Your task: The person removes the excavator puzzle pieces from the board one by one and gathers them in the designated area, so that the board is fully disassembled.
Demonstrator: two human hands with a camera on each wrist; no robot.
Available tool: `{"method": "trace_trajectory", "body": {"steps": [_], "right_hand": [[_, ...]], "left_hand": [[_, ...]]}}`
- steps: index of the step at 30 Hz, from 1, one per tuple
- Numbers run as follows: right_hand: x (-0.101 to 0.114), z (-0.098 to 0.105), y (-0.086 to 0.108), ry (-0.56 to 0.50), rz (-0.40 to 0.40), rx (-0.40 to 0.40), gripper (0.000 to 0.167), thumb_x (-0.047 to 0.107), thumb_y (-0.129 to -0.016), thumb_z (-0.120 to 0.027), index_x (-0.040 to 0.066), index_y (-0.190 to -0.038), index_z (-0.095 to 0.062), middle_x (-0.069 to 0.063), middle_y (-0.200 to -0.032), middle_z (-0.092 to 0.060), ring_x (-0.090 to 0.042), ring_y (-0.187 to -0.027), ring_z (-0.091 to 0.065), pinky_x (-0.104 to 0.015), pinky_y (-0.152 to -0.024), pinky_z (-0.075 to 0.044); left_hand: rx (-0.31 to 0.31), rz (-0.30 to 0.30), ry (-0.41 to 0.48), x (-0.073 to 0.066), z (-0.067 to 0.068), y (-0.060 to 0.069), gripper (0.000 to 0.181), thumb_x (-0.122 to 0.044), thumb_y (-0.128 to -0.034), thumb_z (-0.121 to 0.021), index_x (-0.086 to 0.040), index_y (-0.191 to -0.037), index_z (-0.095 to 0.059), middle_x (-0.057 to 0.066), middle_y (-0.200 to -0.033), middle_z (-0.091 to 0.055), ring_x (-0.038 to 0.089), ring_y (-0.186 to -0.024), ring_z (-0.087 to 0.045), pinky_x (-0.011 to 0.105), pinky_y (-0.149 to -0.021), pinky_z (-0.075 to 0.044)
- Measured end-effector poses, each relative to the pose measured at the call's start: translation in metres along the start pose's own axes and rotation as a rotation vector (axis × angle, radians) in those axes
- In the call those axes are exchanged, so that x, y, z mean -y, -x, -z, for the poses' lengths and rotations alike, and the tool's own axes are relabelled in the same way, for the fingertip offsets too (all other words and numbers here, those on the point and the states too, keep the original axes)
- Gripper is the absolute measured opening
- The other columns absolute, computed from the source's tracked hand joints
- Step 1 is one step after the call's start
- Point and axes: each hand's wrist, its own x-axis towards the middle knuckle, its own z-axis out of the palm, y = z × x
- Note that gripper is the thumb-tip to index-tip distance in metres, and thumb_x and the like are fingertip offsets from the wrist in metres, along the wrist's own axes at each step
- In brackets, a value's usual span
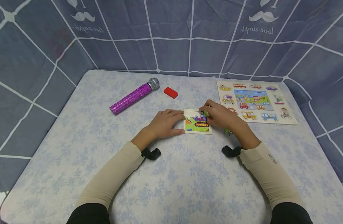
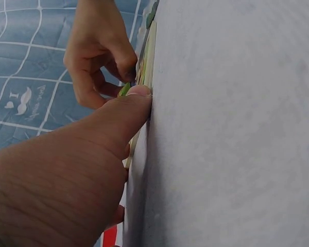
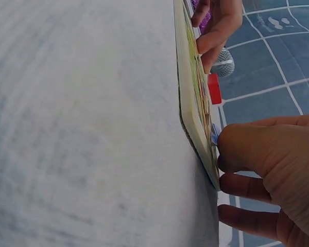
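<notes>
A small wooden jigsaw puzzle (image 1: 197,128) with a train picture lies flat on the table, in a pale frame. My left hand (image 1: 167,123) rests against the frame's left edge, thumb and fingers extended; the left wrist view shows its thumb (image 2: 136,100) touching the edge. At the upper right corner, my right hand (image 1: 217,113) pinches a green puzzle piece (image 2: 124,89) between thumb and fingers. That piece is partly covered by the fingers. Another green piece (image 1: 228,132) shows under the right wrist.
A larger wooden vehicle puzzle board (image 1: 256,121) lies at the right back. Behind the left hand are a glittery purple microphone (image 1: 132,99) and a red block (image 1: 171,92). A grey checked cloth (image 1: 171,56) hangs behind the table (image 1: 177,183).
</notes>
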Motion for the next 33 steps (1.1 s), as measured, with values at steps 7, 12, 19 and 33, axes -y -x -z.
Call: {"method": "trace_trajectory", "body": {"steps": [7,12,19,33], "right_hand": [[0.000,0.001,-0.002,0.025,-0.015,0.049,0.038,-0.002,-0.089,-0.068,0.009,-0.125,-0.066,-0.015,-0.114,-0.054,-0.024,-0.080,-0.052,-0.038,-0.072,-0.046],[0.001,0.001,-0.003,0.023,-0.004,0.053,0.034,-0.004,-0.087,-0.069,0.009,-0.118,-0.068,-0.015,-0.112,-0.056,-0.025,-0.082,-0.053,-0.038,-0.074,-0.046],[0.000,0.000,-0.003,0.025,0.051,0.030,0.034,-0.006,-0.085,-0.069,0.004,-0.117,-0.072,-0.017,-0.109,-0.058,-0.025,-0.079,-0.052,-0.038,-0.072,-0.046],[-0.004,-0.001,-0.001,0.029,0.098,-0.019,0.032,-0.006,-0.084,-0.070,0.003,-0.115,-0.072,-0.018,-0.108,-0.056,-0.020,-0.069,-0.052,-0.036,-0.064,-0.047]], "left_hand": [[0.018,0.001,0.017,-0.002,0.002,-0.001,0.059,-0.057,-0.0953,-0.063,-0.023,-0.143,-0.055,-0.001,-0.159,-0.038,0.024,-0.141,-0.034,0.053,-0.104,-0.034],[0.032,-0.002,0.018,-0.003,0.004,-0.001,0.060,-0.057,-0.0959,-0.062,-0.023,-0.144,-0.053,0.000,-0.160,-0.037,0.025,-0.142,-0.034,0.054,-0.105,-0.034],[0.079,-0.025,-0.022,-0.007,0.007,-0.001,0.063,-0.054,-0.0994,-0.057,-0.033,-0.156,-0.040,0.005,-0.162,-0.033,0.033,-0.141,-0.033,0.058,-0.105,-0.033],[0.160,-0.001,-0.082,-0.026,0.017,-0.009,0.064,-0.035,-0.0958,-0.055,-0.045,-0.156,-0.036,0.013,-0.154,-0.034,0.042,-0.128,-0.040,0.060,-0.096,-0.039]]}}
